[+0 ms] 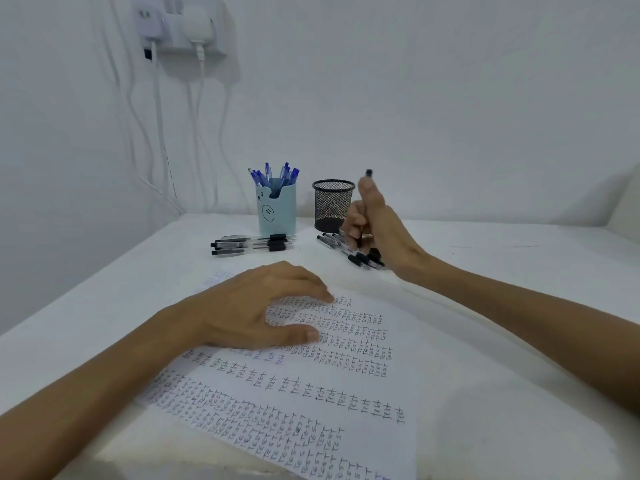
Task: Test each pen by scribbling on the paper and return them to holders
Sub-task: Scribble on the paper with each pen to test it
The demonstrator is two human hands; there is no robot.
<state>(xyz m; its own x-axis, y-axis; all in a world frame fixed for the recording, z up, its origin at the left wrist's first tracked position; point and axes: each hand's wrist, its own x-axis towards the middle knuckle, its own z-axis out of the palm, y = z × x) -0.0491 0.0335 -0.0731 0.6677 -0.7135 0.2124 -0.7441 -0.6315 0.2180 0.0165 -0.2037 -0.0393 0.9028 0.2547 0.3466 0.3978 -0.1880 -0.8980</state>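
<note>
A sheet of paper (346, 386) covered with rows of the word "TEST" lies on the white table. My left hand (256, 310) rests flat on its upper part, fingers spread. My right hand (374, 226) is raised beside the black mesh holder (333, 204) and grips a black pen (369, 172) upright, only its top end showing above the thumb. The mesh holder looks empty. A light blue bear-face holder (277, 211) holds several blue pens (277, 174). Loose black pens lie in two piles, one (252, 244) before the blue holder, one (353, 252) under my right hand.
The white table (519, 271) meets the wall just behind the holders. A wall socket with plugged chargers (180, 26) hangs at the upper left, and white cables (159, 133) trail down to the table's back left corner.
</note>
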